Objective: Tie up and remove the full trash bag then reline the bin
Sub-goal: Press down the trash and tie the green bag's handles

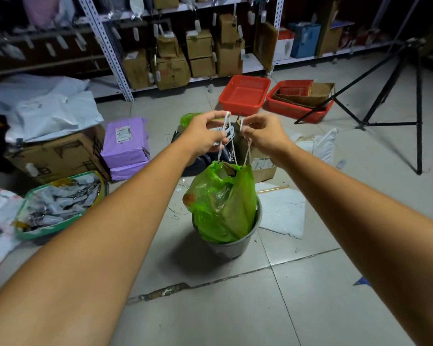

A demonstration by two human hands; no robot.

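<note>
Both hands' fingers pinch white drawstrings [226,136] above green trash bag [223,203] in bin [235,243]: left hand [205,136], right hand [263,136]

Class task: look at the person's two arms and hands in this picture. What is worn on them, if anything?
Nothing is worn. Both forearms are bare along all that shows, with no sleeve in view. The left hand and the right hand have no gloves, and no watch, bracelet or ring can be seen on the wrists or fingers.

A grey tiled floor [310,295] carries a grey bin [235,245], two red baskets [245,93], purple parcels [125,146], cardboard boxes [58,156], a black tripod [395,96] and white foam sheet [283,211].
</note>
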